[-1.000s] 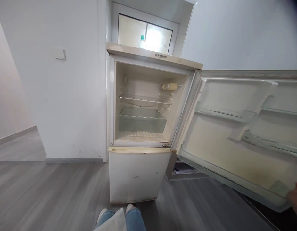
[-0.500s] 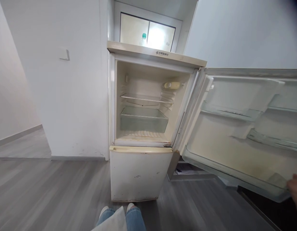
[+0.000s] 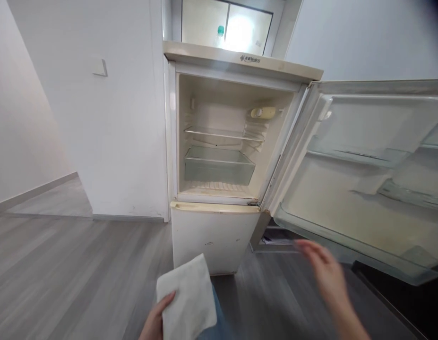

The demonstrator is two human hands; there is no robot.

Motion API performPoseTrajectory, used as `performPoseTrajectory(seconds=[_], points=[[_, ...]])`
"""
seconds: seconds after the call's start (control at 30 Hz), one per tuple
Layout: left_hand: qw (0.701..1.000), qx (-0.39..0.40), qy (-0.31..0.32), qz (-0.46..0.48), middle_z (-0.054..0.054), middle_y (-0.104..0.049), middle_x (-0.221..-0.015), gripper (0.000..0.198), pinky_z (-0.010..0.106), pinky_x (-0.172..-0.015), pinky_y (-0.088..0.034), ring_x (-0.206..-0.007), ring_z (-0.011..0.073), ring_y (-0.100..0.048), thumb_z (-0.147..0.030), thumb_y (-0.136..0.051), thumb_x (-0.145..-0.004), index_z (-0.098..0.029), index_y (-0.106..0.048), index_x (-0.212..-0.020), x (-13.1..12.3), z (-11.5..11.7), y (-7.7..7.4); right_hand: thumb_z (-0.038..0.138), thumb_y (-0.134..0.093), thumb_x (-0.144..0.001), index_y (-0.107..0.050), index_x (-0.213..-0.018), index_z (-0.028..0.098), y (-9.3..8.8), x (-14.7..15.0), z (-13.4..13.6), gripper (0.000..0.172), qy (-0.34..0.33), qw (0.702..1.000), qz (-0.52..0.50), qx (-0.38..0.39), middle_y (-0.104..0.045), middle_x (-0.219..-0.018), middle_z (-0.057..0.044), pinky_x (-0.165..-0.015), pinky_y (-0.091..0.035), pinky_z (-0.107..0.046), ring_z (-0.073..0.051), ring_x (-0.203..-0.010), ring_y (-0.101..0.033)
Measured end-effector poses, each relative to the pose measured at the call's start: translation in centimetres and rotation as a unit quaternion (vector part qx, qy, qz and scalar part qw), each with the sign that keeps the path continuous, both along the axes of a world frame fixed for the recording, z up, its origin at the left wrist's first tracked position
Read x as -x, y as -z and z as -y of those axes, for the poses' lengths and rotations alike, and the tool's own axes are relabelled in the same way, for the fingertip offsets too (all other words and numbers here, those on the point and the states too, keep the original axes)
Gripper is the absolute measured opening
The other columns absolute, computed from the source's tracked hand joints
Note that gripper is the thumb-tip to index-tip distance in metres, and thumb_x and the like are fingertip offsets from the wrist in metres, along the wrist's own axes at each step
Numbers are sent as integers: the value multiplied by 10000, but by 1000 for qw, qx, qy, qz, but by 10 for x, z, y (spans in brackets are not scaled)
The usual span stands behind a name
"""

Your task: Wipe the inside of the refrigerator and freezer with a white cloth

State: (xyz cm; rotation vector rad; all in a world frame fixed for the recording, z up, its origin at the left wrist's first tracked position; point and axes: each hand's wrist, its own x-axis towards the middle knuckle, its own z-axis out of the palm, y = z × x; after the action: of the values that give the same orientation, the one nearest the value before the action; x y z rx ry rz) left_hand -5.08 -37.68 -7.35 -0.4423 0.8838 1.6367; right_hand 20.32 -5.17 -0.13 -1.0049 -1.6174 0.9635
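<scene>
A small cream fridge stands against the wall, its upper door swung wide to the right. Inside I see a wire shelf and a clear drawer, both bare. My left hand sits low in the middle, closed on a white cloth. My right hand hovers below the door's bottom edge, fingers stretched out and a little blurred, touching nothing.
A plastic bottle stands on top of the fridge before a bright window. White walls flank the fridge, with a switch plate at left. Grey wood flooring spreads left. A dark surface lies under the open door.
My right hand has left the door's lower right corner and moved left into open view. My left hand has lifted the cloth up in front of the fridge. The view has shifted down and closer.
</scene>
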Motion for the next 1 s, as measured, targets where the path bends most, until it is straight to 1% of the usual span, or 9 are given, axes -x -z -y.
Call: performPoseTrajectory(seconds=[0.07, 0.13, 0.3, 0.5, 0.57, 0.67, 0.83, 0.93, 1.0], points=[[999, -34, 0, -33, 147, -723, -948, 657, 408, -818, -557, -1003, 327, -642, -325, -705, -720, -91, -450, -1278, 4, -9, -7, 593, -663, -662, -707, -889, 216, 23, 43, 51, 442, -177, 975, -2, 131, -684, -993, -126, -847, -489, -426, -277, -878, -643], [998, -52, -3, -47, 144, -723, -965, 670, 414, -855, -539, -1008, 317, -641, -345, -692, -734, -96, -430, -1298, 5, -14, -17, 606, -650, -688, -694, -978, 215, 41, 79, 96, 488, -282, 933, -24, 221, -679, -1033, -122, -854, -485, -444, -279, -901, -647], [994, -71, 28, -82, 160, -683, -1103, 738, 353, -910, -511, -1065, 282, -618, -446, -674, -736, -83, -413, -1323, 3, -16, -35, 590, -578, -780, -636, -1153, 233, 60, 125, 154, 520, -384, 870, -87, 295, -634, -1164, -98, -954, -429, -426, -253, -1050, -593], [967, -82, -24, -240, -42, -507, -1379, 673, 264, -970, -463, -1182, 183, -540, -478, -619, -776, -366, -326, -1373, 3, -13, -42, 530, -673, -722, -683, -1072, 239, 59, 134, 165, 455, -376, 881, -71, 279, -666, -1085, -76, -946, -424, -411, -269, -1046, -576], [967, -107, -4, -230, -20, -519, -1369, 647, 280, -979, -459, -1194, 195, -530, -466, -606, -791, -332, -349, -1370, 3, -12, -44, 516, -667, -732, -690, -1046, 220, 59, 134, 165, 432, -372, 883, -72, 279, -676, -1045, -77, -909, -443, -388, -264, -1014, -586], [976, -115, 48, -181, 95, -599, -1269, 613, 321, -965, -473, -1161, 245, -556, -448, -608, -794, -164, -453, -1315, 2, -13, -47, 502, -660, -743, -665, -1087, 207, 57, 131, 164, 453, -359, 885, -77, 285, -670, -1039, -79, -897, -443, -370, -253, -995, -592], [970, -87, 79, -213, 135, -681, -1099, 516, 292, -874, -499, -1042, 241, -618, -390, -642, -779, -83, -555, -1184, -3, -16, -53, 463, -676, -743, -398, -1368, 330, 34, 124, 156, 697, -368, 890, -77, 258, -626, -1112, -39, -911, -429, -325, -200, -1034, -568], [948, -61, 126, -284, 113, -704, -997, 476, 262, -780, -501, -927, 220, -637, -384, -674, -753, -88, -593, -1116, -2, -14, -60, 415, -704, -725, -623, -1076, 237, 21, 119, 145, 402, -426, 885, -24, 184, -625, -960, -36, -787, -435, -266, -180, -904, -563], [921, -64, 158, -349, 89, -703, -930, 434, 228, -723, -478, -846, 187, -623, -384, -677, -750, -89, -623, -1063, 1, -11, -63, 398, -713, -718, -631, -823, 182, 18, 115, 138, 253, -452, 876, 9, 167, -581, -777, -9, -657, -392, -230, -140, -739, -516]])
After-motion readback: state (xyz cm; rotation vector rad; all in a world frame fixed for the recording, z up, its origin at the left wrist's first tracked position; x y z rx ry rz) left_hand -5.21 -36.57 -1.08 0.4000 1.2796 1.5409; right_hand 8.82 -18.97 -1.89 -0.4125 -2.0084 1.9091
